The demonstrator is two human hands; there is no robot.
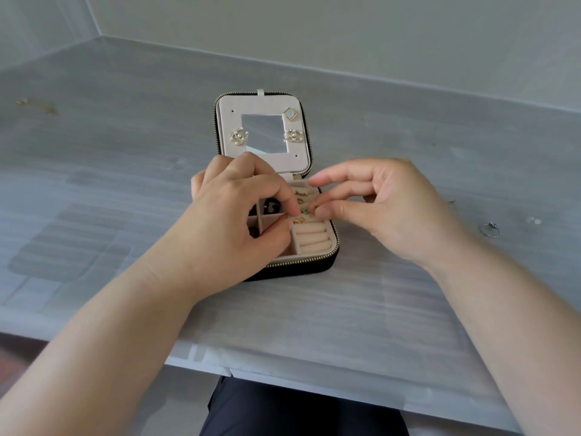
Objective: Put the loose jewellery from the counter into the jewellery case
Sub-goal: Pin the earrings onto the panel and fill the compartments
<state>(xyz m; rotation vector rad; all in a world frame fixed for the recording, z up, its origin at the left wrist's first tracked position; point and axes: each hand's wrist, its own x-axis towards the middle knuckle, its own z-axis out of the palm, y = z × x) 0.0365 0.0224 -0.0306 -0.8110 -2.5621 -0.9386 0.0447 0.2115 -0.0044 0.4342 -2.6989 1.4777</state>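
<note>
A black zip jewellery case (317, 265) lies open on the grey counter, its cream lid (226, 127) tilted up with a mirror and pinned earrings. Both hands hover over the cream ring rolls. My left hand (242, 221) pinches one end of a small green jewel piece (304, 210), with a thin red cord (273, 223) trailing under its fingers. My right hand (386, 209) pinches the other end between thumb and forefinger. Gold pieces (300, 192) sit in the rolls behind. A silver ring (489, 229) and a small clear piece (534, 220) lie loose at the right.
A gold chain (37, 105) lies far left on the counter. Walls close off the counter at the back and the left. The counter's front edge (314, 379) runs just above my dark-trousered lap.
</note>
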